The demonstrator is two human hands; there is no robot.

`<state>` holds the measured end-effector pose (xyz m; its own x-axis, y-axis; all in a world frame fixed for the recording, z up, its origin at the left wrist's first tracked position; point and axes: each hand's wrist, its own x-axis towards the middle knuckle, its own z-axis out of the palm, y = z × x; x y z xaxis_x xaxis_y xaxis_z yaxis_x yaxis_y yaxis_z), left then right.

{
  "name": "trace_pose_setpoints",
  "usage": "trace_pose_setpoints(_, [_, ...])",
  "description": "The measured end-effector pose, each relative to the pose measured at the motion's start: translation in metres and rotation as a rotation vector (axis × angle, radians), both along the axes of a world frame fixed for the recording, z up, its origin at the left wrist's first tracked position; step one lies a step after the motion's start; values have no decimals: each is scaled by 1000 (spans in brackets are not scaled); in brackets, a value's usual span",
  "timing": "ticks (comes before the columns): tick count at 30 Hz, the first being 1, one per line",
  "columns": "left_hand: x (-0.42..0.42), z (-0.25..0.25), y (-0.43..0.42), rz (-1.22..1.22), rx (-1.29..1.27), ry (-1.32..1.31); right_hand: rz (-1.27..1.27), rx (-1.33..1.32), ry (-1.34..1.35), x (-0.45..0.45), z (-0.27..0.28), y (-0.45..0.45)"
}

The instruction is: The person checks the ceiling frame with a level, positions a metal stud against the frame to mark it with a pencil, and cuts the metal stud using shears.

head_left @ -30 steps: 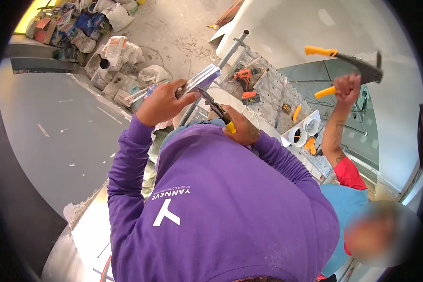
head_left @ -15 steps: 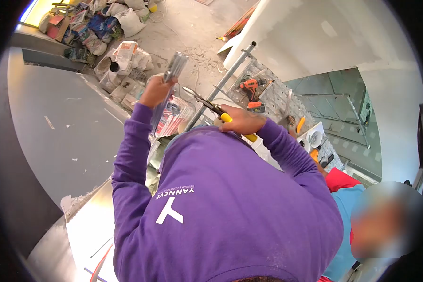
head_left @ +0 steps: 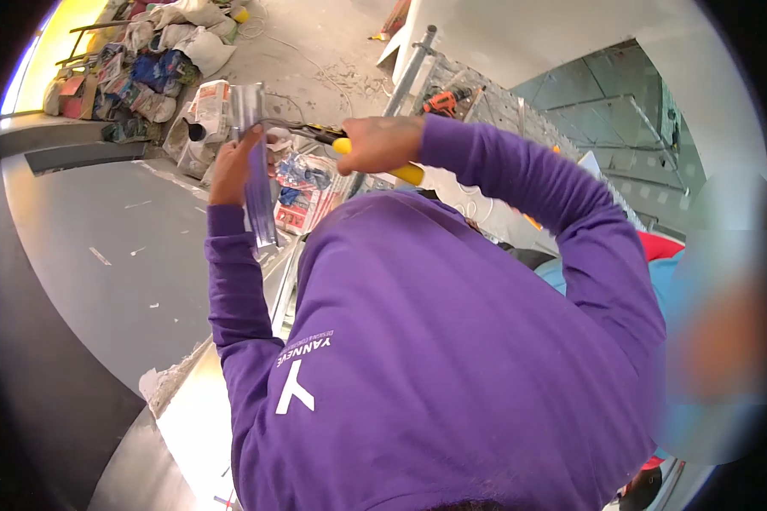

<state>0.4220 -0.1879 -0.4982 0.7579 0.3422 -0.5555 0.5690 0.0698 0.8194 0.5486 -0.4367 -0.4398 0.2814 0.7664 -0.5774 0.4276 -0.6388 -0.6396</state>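
Note:
My left hand (head_left: 228,175) grips a metal channel (head_left: 260,187), a shiny length of thin profile held upright out in front. In my right hand (head_left: 379,145) is a pair of tin snips (head_left: 407,175) with yellow handles, the fingers closed round them. The snips' blades point left and reach the channel's edge near its upper part; whether they bite into the metal cannot be made out.
A scaffold pole (head_left: 411,72) rises beside a perforated platform holding an orange drill (head_left: 441,102). Filled sacks (head_left: 200,51) lie at the upper left. A grey panel (head_left: 136,247) stands on the left. A co-worker in a blue shirt (head_left: 663,277) is close on the right.
My right hand has moved up and left, bringing the snips from apart to the channel. The channel in my left hand has shifted left and turned more upright.

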Motion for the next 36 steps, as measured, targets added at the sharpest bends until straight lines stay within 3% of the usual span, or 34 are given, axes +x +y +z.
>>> trace_pose_setpoints(4, [-7, -4, -1, 7, 110, 40, 141, -46, 74, 2, 8, 19])
trace_pose_setpoints(10, [-11, -11, -7, 8, 127, 40, 501, 96, 108, 20, 0, 46])
trace_pose_setpoints(12, [-10, -15, -9, 34, 135, 26, 408, -25, 152, 20, 6, 43])
trace_pose_setpoints(15, [-13, -11, -4, 45, 188, 19, 406, -30, 74, 20, 11, 40])
trace_pose_setpoints(21, [-17, -2, -9, 89, 206, 4, 382, 28, 250, 24, 13, 37])
trace_pose_setpoints(28, [-18, 20, -37, 190, 442, -159, 335, 25, 106, 19, -5, 44])
trace_pose_setpoints(29, [-14, 3, -22, 201, 457, -66, 299, 29, 81, 17, -9, 41])
trace_pose_setpoints(32, [-21, -14, -2, 69, 715, -174, 117, 138, 13, 8, -42, 29])
trace_pose_setpoints(34, [-27, -18, 6, -92, 795, -143, 118, 173, 30, 3, -29, 17])
trace_pose_setpoints(36, [-33, -33, 13, -49, 810, -110, 160, 221, -40, 1, -46, 13])
